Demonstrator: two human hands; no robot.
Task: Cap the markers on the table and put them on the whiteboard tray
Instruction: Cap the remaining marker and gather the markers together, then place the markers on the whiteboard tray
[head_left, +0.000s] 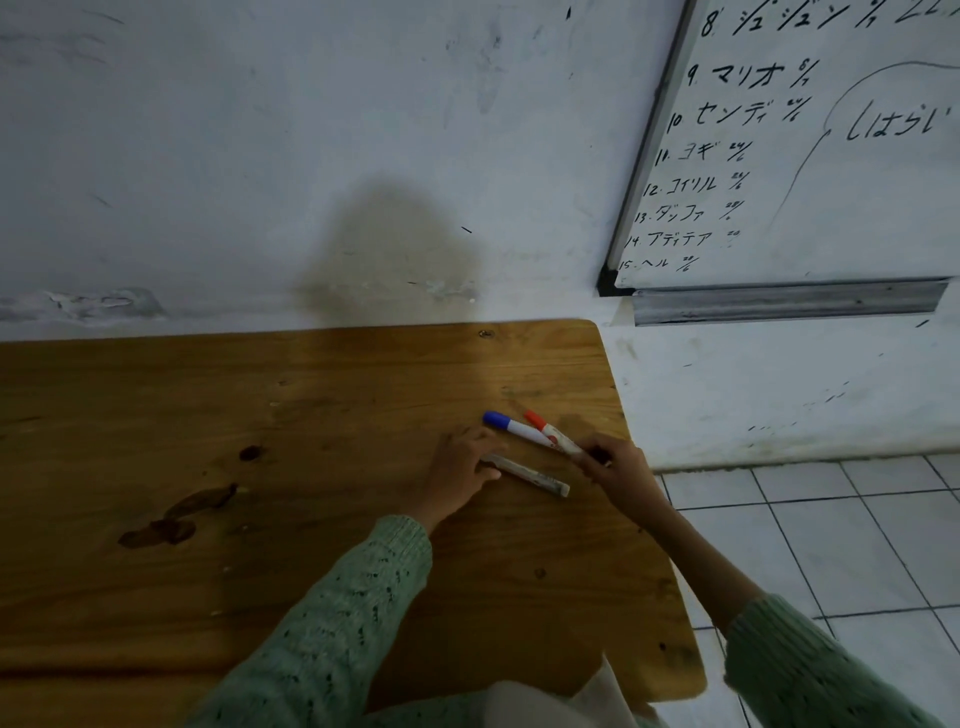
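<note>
Wooden bench (311, 467) is standing against a scuffed white wall (260, 156), its right end nearing the whiteboard (831, 156). Three markers are lying close together near the bench's right edge. Blue-capped marker (511, 426) and red-capped marker (548, 432) are lying side by side, nearly touching, caps pointing up-left toward the wall. A third marker, grey and white (530, 474), is lying just nearer the person, roughly parallel to the others; whether it is wearing a cap cannot be told, as its left end is sitting under the left hand. Left hand (462, 467) is resting palm-down on the bench, fingers (485, 441) loosely pressed together and lying over that hidden end of the grey marker; no clear pinch is showing. Right hand (615, 470) is reaching in from the right, fingertips bunched around the rear end of the red-capped marker; a dark bit is showing at the fingers, too blurred to identify. Both arms are wearing green knitted sleeves (337, 623). The only container in view, the metal whiteboard tray (779, 304), is running along the board's lower edge, up and to the right of the bench, well apart from the markers; nothing is showing in it. White tiled floor (831, 545) is showing right of the bench.
</note>
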